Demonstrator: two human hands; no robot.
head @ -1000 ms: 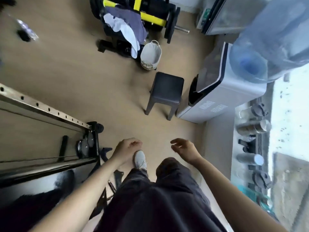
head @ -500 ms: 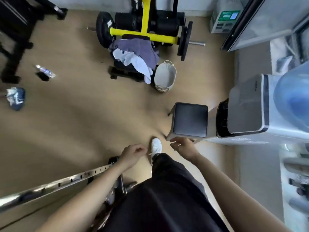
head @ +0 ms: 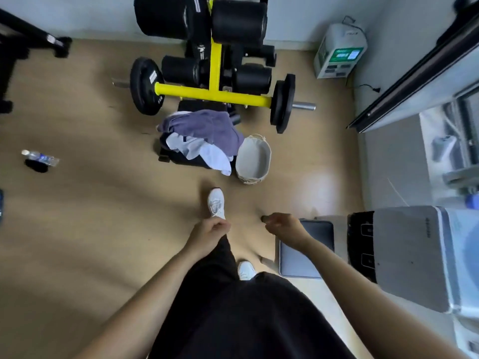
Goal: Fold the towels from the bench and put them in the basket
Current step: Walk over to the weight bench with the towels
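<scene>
We judge this the approach: crumpled purple and white towels (head: pixel 204 133) lie on the black desk (head: pixel 178 158), just beside the round pale woven basket (head: pixel 254 159). Our left hand (head: pixel 211 230) and right hand (head: pixel 283 226) hang loosely curled, each grip empty. Next we must reach one towel.

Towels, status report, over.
Left hand, right hand empty, loosely curled. Towels heaped unfolded on bench, basket beside them. Stool off to right, not blocking.

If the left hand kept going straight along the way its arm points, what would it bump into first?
Likely the basket on the floor beside the towels; the left hand has nothing visible in between, though depth is unclear from above.
</scene>
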